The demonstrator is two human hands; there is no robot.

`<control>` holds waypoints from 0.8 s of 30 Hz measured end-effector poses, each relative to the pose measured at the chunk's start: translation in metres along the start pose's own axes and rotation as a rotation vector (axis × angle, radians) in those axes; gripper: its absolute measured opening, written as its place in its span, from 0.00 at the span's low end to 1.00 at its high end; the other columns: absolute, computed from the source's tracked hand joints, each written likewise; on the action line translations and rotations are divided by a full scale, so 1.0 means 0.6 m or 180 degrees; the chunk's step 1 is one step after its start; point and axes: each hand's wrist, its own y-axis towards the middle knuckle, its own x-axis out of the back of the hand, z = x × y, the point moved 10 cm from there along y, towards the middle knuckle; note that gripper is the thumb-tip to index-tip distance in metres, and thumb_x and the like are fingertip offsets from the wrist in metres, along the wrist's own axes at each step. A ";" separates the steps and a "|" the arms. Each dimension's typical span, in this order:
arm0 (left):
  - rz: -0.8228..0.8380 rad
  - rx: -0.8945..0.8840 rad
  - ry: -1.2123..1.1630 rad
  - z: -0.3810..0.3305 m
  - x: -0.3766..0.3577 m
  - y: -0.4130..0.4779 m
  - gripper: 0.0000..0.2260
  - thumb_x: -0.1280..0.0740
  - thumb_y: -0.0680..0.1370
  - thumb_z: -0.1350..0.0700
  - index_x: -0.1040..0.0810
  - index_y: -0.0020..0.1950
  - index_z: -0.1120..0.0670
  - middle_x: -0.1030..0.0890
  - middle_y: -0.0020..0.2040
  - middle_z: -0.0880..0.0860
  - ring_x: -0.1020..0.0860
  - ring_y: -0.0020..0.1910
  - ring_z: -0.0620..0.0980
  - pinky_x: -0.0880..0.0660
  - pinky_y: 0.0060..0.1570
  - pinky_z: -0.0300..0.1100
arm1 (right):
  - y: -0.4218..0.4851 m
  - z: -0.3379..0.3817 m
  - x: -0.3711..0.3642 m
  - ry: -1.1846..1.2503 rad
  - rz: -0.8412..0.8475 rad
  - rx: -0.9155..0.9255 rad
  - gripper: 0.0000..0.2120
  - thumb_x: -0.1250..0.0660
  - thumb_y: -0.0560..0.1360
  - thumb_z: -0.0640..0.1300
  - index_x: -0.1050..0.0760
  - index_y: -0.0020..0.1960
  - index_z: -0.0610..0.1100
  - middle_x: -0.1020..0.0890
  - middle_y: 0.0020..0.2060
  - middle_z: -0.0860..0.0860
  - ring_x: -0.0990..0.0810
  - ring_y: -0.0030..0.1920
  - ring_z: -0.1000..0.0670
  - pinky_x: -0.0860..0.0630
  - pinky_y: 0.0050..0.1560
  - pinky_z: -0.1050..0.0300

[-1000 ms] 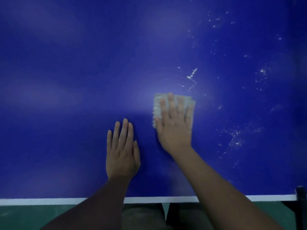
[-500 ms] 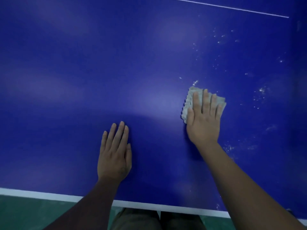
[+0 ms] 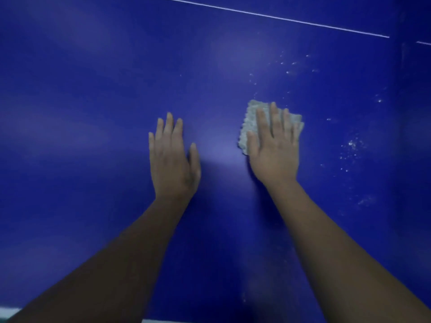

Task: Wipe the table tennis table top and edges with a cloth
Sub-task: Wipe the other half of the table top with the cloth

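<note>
The blue table tennis table top [image 3: 93, 113] fills almost the whole view. A small pale grey cloth [image 3: 250, 123] lies flat on it right of centre. My right hand [image 3: 275, 150] presses down on the cloth with straight, spread fingers, and the cloth's left and far edges stick out past them. My left hand [image 3: 173, 159] rests flat on the bare table a little to the left, fingers straight. White dust specks [image 3: 351, 145] dot the surface to the right of the cloth.
A thin white line [image 3: 268, 16] crosses the table at the far side. The table's white near edge [image 3: 9, 311] shows at the bottom left corner. A darker strip [image 3: 412, 159] runs down the far right of the view.
My right hand has slid the cloth to the right and farther away over the dusty patch. The view has shifted forward, so the near edge has almost dropped out of sight.
</note>
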 end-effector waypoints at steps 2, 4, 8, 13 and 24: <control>0.0002 0.0214 0.0319 -0.013 -0.022 0.045 0.28 0.46 0.89 0.47 0.39 0.86 0.60 0.41 0.87 0.57 0.46 0.88 0.58 0.47 0.85 0.59 | -0.013 -0.047 0.009 -0.0118 0.0035 -0.0173 0.30 0.55 0.87 0.59 0.45 0.87 0.50 0.45 0.87 0.47 0.50 0.86 0.40 0.59 0.85 0.36; 0.0021 0.0303 0.0645 -0.015 -0.037 0.056 0.29 0.49 0.89 0.45 0.43 0.87 0.59 0.44 0.88 0.57 0.48 0.88 0.57 0.48 0.85 0.59 | -0.022 -0.050 0.009 -0.0187 0.0051 -0.0209 0.30 0.56 0.88 0.58 0.46 0.87 0.48 0.46 0.87 0.45 0.50 0.86 0.39 0.55 0.84 0.32; -0.0010 0.0316 0.0718 -0.015 -0.040 0.053 0.29 0.51 0.89 0.47 0.43 0.87 0.59 0.45 0.88 0.57 0.49 0.88 0.57 0.50 0.86 0.59 | 0.015 0.051 -0.007 -0.0109 -0.0062 0.0138 0.29 0.50 0.87 0.57 0.41 0.86 0.48 0.44 0.86 0.45 0.48 0.86 0.37 0.55 0.83 0.31; -0.0150 0.0271 0.0733 -0.013 -0.043 0.057 0.27 0.48 0.88 0.52 0.40 0.86 0.61 0.42 0.88 0.58 0.47 0.88 0.57 0.50 0.86 0.59 | 0.113 0.207 -0.026 0.0235 -0.0316 0.0740 0.28 0.47 0.86 0.57 0.35 0.84 0.50 0.38 0.85 0.45 0.42 0.85 0.39 0.51 0.82 0.31; -0.0211 0.0271 0.0738 -0.012 -0.045 0.058 0.27 0.47 0.87 0.55 0.39 0.86 0.62 0.42 0.88 0.58 0.47 0.88 0.58 0.51 0.86 0.59 | 0.164 0.040 -0.015 -0.0148 -0.0323 0.0016 0.28 0.54 0.89 0.58 0.45 0.87 0.53 0.44 0.86 0.44 0.47 0.85 0.36 0.54 0.83 0.31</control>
